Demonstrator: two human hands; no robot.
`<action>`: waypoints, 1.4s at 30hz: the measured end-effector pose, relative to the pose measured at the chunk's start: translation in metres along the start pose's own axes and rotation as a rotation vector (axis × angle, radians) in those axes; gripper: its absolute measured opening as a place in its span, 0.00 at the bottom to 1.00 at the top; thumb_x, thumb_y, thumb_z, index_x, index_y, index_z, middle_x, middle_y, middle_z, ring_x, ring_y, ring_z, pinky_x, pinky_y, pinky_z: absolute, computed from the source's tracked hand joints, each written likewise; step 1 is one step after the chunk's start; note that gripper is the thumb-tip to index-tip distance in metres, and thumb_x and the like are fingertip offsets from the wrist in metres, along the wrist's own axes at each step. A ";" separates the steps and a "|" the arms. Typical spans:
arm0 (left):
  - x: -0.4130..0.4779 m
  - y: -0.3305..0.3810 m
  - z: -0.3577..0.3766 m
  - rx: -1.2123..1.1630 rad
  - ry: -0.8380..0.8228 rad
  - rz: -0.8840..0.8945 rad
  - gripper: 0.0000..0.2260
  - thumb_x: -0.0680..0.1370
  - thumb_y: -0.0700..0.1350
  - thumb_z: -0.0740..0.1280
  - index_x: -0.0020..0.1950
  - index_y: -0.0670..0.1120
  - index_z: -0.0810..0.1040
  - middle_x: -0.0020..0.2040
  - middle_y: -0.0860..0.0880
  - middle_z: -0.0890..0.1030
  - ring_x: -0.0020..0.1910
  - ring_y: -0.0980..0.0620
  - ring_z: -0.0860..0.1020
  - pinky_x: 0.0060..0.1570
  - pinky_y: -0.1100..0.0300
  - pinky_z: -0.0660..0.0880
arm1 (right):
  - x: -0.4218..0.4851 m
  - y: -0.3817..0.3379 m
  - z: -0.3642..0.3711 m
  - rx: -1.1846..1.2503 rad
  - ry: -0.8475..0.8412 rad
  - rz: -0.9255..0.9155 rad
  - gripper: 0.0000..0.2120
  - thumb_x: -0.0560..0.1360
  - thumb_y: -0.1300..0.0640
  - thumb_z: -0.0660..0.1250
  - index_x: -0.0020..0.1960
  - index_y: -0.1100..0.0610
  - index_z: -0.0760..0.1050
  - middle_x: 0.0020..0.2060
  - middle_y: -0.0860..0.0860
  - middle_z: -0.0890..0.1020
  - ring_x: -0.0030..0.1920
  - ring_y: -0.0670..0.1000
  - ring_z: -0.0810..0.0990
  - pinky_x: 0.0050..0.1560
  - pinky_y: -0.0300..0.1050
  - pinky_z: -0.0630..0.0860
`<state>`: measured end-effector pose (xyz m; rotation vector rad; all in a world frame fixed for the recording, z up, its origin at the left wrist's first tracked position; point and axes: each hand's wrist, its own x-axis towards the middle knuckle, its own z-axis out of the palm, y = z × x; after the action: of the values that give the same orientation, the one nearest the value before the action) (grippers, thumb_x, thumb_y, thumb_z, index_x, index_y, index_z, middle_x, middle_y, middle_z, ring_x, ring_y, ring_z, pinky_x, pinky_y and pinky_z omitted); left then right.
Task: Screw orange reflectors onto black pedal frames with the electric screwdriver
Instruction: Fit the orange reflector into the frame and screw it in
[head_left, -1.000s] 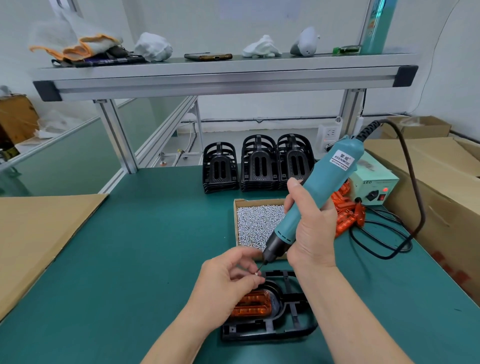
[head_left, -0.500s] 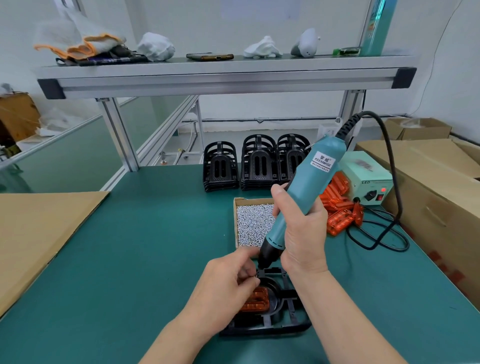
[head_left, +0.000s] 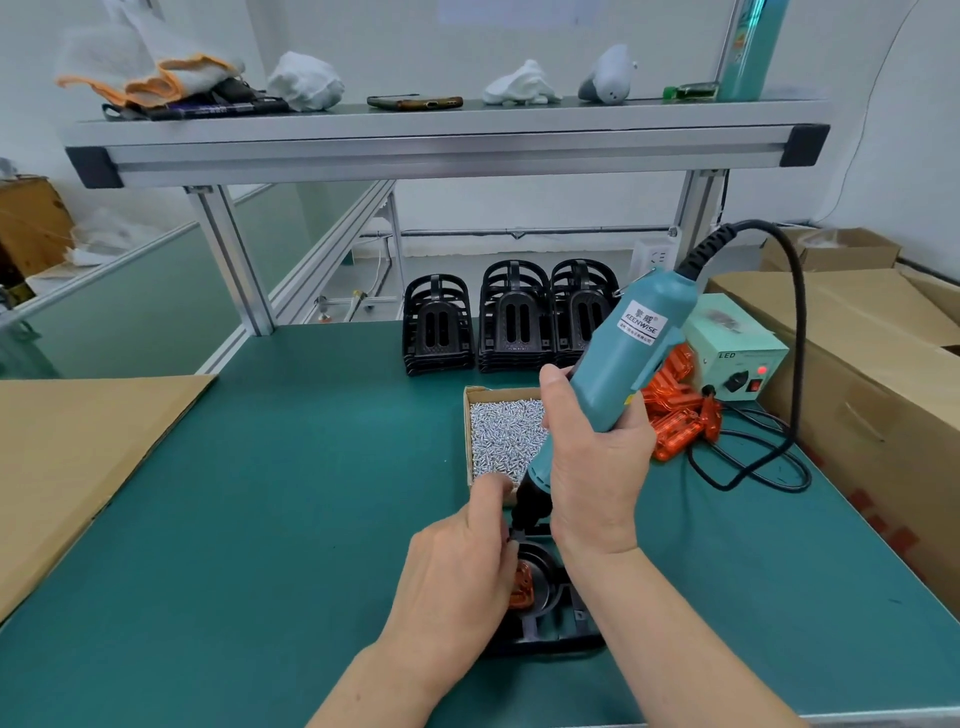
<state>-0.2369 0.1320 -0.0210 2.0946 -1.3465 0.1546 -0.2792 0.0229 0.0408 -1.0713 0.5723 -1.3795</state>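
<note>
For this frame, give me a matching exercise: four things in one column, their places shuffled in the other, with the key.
Things
1. electric screwdriver
2. box of screws
3. stacks of black pedal frames
4. phone

Places
A. on the upper shelf
B. gripped in the right hand
C. at the back of the green table, below the shelf
D. on the table, just left of the loose orange reflectors

Pairs: 1-B, 2-D, 3-C, 4-A
</note>
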 end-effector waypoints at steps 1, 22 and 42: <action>-0.001 0.001 0.001 -0.002 -0.005 -0.002 0.24 0.70 0.38 0.67 0.60 0.55 0.61 0.36 0.55 0.75 0.33 0.48 0.76 0.33 0.53 0.75 | 0.000 0.001 -0.001 -0.005 -0.002 0.005 0.10 0.69 0.54 0.75 0.39 0.52 0.74 0.29 0.45 0.76 0.32 0.46 0.73 0.36 0.42 0.73; -0.019 -0.034 -0.012 -0.144 -0.148 -0.013 0.38 0.65 0.72 0.68 0.71 0.58 0.65 0.62 0.64 0.69 0.65 0.64 0.66 0.65 0.62 0.64 | 0.008 0.000 -0.020 0.000 0.004 0.021 0.09 0.69 0.56 0.75 0.39 0.53 0.75 0.29 0.47 0.76 0.31 0.46 0.73 0.35 0.40 0.72; -0.035 -0.053 0.007 -0.009 -0.308 -0.029 0.58 0.56 0.83 0.62 0.79 0.54 0.53 0.68 0.69 0.51 0.71 0.67 0.51 0.71 0.67 0.50 | -0.004 0.017 -0.028 -0.095 -0.068 -0.013 0.06 0.66 0.48 0.75 0.36 0.42 0.78 0.29 0.41 0.76 0.32 0.43 0.73 0.34 0.40 0.73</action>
<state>-0.2098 0.1696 -0.0651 2.1937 -1.4870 -0.1944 -0.2954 0.0168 0.0124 -1.1958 0.5860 -1.3330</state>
